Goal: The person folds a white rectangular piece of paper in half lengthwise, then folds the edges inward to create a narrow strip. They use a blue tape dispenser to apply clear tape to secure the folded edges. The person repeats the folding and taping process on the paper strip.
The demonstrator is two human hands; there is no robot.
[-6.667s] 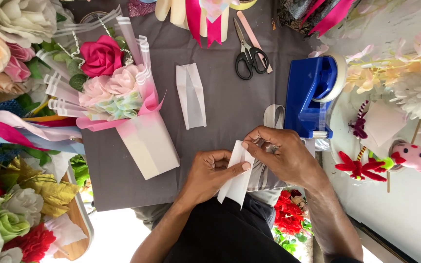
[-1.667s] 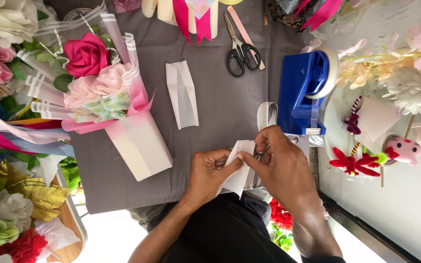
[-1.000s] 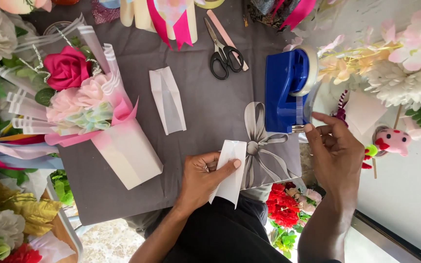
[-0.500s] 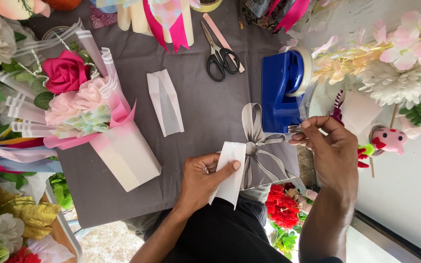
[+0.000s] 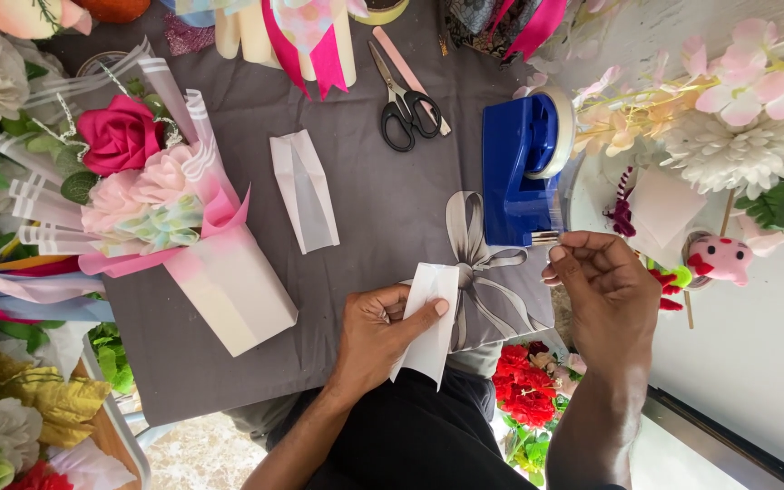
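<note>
At the desk's [image 5: 383, 209] near edge, the left hand [image 5: 378, 331] pinches a folded white paper [image 5: 428, 318] between thumb and fingers, against a grey bow-printed sheet [image 5: 501, 290]. The right hand [image 5: 605, 290], fingers curled, grips the tape end at the blue tape dispenser [image 5: 519, 172]. A moment ago both hands worked the paper together. A pink wrapped bouquet [image 5: 165, 218] holds roses at the left edge.

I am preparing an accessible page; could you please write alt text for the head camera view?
Seen from above, a person's left hand holds a folded white paper on a grey table, while the right hand pulls tape at a blue tape dispenser. A pink flower bouquet, black scissors and artificial flowers surround them.
</note>
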